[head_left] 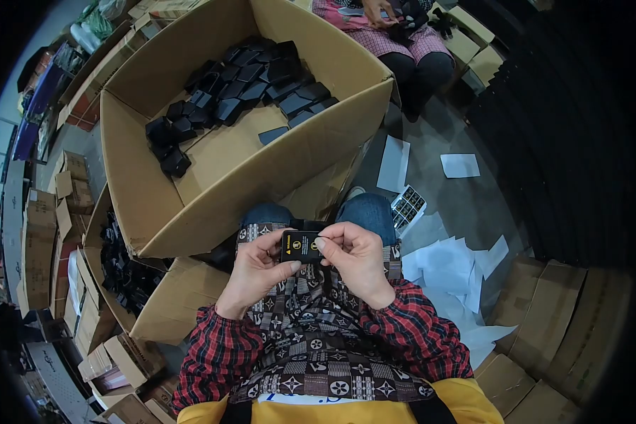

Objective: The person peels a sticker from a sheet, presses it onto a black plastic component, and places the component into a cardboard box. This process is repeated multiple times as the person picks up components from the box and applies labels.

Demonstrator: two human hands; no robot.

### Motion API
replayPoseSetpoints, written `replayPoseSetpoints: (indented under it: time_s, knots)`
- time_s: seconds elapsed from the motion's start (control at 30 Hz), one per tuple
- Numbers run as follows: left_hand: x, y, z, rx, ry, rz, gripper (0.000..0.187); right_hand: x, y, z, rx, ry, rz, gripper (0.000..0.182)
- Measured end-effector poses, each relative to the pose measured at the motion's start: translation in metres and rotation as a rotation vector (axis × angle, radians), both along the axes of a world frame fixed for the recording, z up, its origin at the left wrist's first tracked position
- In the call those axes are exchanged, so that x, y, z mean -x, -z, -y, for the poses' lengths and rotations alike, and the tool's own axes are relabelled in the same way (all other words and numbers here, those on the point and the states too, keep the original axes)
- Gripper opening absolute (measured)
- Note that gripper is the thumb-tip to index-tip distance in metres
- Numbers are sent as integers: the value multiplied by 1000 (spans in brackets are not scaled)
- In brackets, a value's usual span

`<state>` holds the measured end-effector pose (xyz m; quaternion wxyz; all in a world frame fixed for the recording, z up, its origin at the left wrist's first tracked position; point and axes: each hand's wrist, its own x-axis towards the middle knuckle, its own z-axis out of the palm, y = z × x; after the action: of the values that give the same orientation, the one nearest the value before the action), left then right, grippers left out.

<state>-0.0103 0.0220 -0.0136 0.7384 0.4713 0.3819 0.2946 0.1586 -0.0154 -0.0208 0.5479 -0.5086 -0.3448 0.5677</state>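
Note:
Over my lap I hold a small black box-shaped piece [301, 245] with a yellow and white warning label facing up. My left hand [258, 272] grips its left end, thumb along the lower edge. At its right end, my right hand [355, 258] pinches it, with the thumb on the label. The underside of the piece is hidden. In front of my knees stands a large open cardboard box [261, 180], with many black plastic pieces [244, 81] heaped toward its far side.
A second carton [152, 304] of black parts sits at the left. On the floor to the right lie a sheet of labels [408, 208] and loose white papers [449, 272]. Closed cartons [544, 311] stand at the lower right. Another person [403, 42] sits at the back, handling something dark.

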Motion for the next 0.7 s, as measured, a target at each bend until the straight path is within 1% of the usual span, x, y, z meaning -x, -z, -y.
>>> replayPoseSetpoints:
  time_s: [0.17,0.27,0.33,0.47,0.53,0.57,0.63,0.67,0.7]
  knots:
    - [-1,-2,0,16,0,-15,43,0,0,0,-16,7,18,5]
    - [-1,-1,0,-4,1,-8,44,0,1,0,-23,-2,50,8]
    - [-2,-2,1,-9,-36,-12,43,2,3,1,-19,3,108,8]
    - [-3,-3,4,-9,-27,22,41,6,3,0,-51,32,159,8]
    - [-4,-2,7,-69,-102,-1,36,7,4,0,-63,34,182,7]
    - [-4,-1,9,-70,-96,-1,36,9,3,0,-64,40,181,7]
    - [-5,1,15,-132,-209,-85,30,11,1,-1,-86,45,216,5]
    - [-7,1,17,-132,-203,-86,30,12,2,-1,-84,51,215,5]
    - [-10,1,20,-251,-255,-142,25,14,4,-2,-117,57,226,10]
